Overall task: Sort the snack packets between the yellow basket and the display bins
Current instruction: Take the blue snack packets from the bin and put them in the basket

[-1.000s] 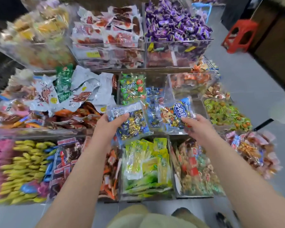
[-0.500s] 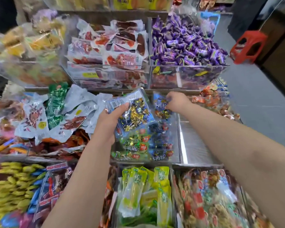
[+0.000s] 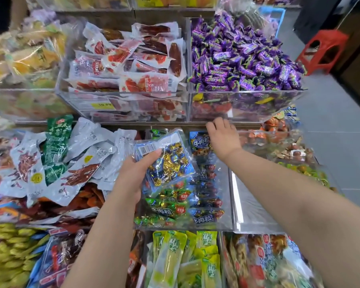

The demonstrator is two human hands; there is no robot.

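The person stands in front of the snack bins, and I cannot see the yellow basket anywhere. The left hand [image 3: 133, 175] holds a gold packet [image 3: 167, 163], a clear bag full of shiny gold and blue sweets. The thumb lies on top by the bar code and the other fingers are curled under it, so the grip looks firm. The gold packet hangs tilted just above the left side of the middle bin [image 3: 224, 225], which has green and blue packets in it. The right hand [image 3: 222, 136] is stretched out to the back of that bin, palm down, with its fingers spread and fairly straight. It holds nothing that I can see. A blue packet [image 3: 199, 143] lies at the back of the bin, just beside the thumb side of that hand. I think the step now is filling this bin, and the gold packet is the one waiting its turn. For the next move the right hand should get out of the way, or take the gold packet from the left. Then the packet needs to go down flat on the pile, inside the clear walls. The bag looks slippery and lumpy, so it could slide off the heap if it is dropped from high up.
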